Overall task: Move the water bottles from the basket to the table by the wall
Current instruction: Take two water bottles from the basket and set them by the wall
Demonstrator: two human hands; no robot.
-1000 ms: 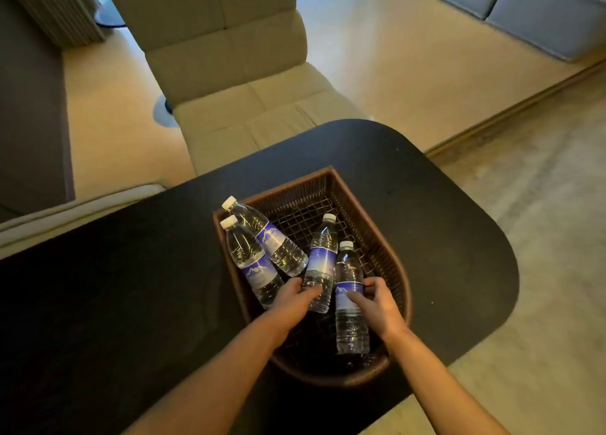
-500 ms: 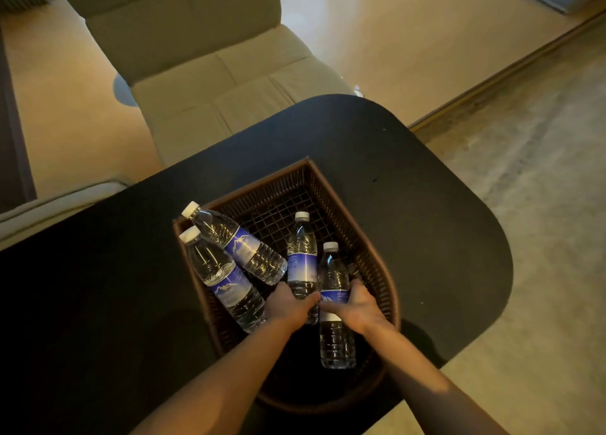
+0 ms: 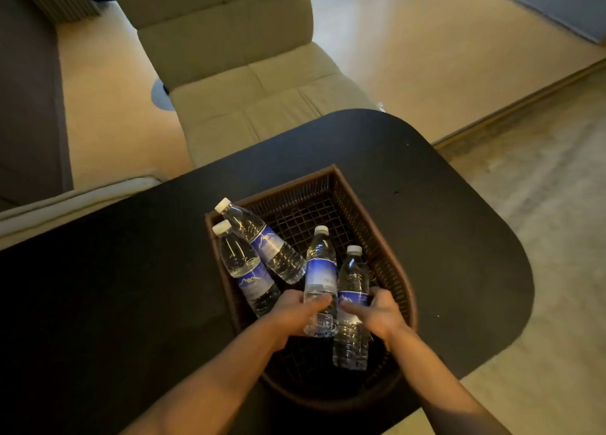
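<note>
A brown wicker basket stands on a black table and holds several clear water bottles with blue labels and white caps. Two bottles lean side by side against the basket's left rim. My left hand is wrapped around the lower part of the middle bottle. My right hand grips the rightmost bottle at its label. Both gripped bottles are tilted, caps pointing away from me, still inside the basket.
A beige cushioned lounge chair sits just beyond the table's far edge. A grey sofa stands at the top right. A dark panel runs along the left. Wood and grey floor lie to the right of the table.
Both hands have closed around their bottles and the two bottles have risen slightly in the basket. The camera view has shifted back up and left.
</note>
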